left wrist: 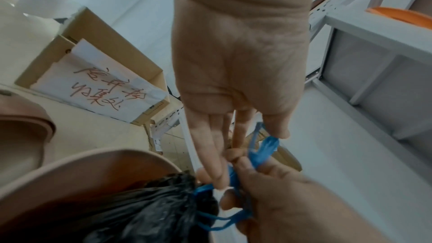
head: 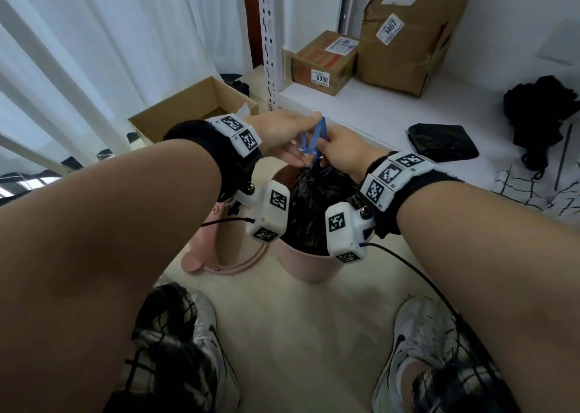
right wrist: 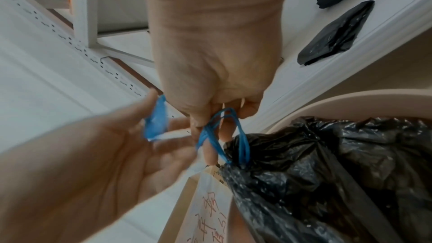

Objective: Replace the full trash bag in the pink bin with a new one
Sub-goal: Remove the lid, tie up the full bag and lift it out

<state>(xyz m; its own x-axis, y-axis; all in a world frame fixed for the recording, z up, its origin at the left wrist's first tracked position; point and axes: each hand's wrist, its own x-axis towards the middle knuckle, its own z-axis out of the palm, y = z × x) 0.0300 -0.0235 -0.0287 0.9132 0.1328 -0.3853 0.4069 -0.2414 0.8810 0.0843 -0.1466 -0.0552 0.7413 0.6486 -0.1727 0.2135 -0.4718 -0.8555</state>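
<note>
The pink bin (head: pixel 309 263) stands on the floor between my feet, with the full black trash bag (head: pixel 309 207) bunched inside it. Its blue drawstring (head: pixel 309 141) is pulled up from the gathered neck. My left hand (head: pixel 303 126) pinches the string's flat end (left wrist: pixel 267 146) between thumb and forefinger, the other fingers straight. My right hand (head: pixel 332 150) curls its fingers through the string loops (right wrist: pixel 223 130) just above the bag (right wrist: pixel 315 173). A folded new black bag (head: pixel 442 141) lies on the white shelf to the right.
The pink lid (head: pixel 216 249) lies on the floor left of the bin. An open cardboard box (head: pixel 194 111) with a handwritten paper sits behind it. The low white shelf (head: pixel 392 111) carries two taped cartons (head: pixel 323 62) and a black bundle (head: pixel 543 111). White curtains hang at left.
</note>
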